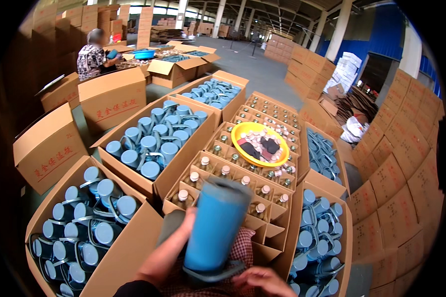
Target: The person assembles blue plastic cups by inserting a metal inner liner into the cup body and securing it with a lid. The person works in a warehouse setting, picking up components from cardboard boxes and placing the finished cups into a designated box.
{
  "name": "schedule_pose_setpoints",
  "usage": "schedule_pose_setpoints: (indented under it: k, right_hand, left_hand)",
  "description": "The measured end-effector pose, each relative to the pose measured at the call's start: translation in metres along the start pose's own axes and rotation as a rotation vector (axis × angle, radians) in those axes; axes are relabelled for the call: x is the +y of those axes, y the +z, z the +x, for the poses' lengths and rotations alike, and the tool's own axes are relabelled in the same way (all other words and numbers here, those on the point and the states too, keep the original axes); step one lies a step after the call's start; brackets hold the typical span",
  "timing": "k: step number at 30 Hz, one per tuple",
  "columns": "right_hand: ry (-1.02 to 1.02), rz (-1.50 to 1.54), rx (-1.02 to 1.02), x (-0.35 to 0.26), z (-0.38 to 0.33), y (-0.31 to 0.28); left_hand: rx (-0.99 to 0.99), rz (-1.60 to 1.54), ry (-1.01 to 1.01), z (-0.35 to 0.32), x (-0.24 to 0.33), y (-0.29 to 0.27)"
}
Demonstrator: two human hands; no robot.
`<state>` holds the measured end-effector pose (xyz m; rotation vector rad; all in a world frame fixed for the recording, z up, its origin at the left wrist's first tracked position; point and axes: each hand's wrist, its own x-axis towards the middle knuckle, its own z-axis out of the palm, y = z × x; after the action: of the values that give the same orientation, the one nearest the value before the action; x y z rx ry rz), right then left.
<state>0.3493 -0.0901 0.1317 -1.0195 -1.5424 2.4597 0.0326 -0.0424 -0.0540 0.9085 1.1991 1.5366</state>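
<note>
A blue thermos flask casing [217, 227] stands tilted in front of me. My left hand [186, 230] grips its left side, and its handle [215, 272] is at the lower end. Close to the handle's right, my right hand [263, 281] has its fingers partly stretched out and holds nothing I can see. Just beyond the casing is a divided carton [277, 237] with glass bottles [224, 173] capped in pale pink, standing in its compartments. A yellow basin [236, 129] rests on the cartons farther back, with many small pinkish caps and dark pieces of cloth in it.
Open cartons of blue flasks stand at the left [119, 257], behind it [183, 168], and at the right [344, 237]. Stacked closed boxes [406, 163] line the right side. A person [91, 57] sits at the far left near a blue basin [143, 54].
</note>
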Motion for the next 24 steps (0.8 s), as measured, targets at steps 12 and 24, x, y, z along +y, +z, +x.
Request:
schedule_pose_setpoints:
  k: [12, 24]
  right_hand:
    - [-0.679, -1.096, 0.404, -0.182, 0.115, 0.017]
    - [-0.858, -1.066, 0.577, -0.151, 0.171, -0.076]
  left_hand:
    - [-0.067, 0.028, -0.096, 0.023, 0.107, 0.020]
    - [-0.848, -0.898, 0.758, 0.025, 0.234, 0.007]
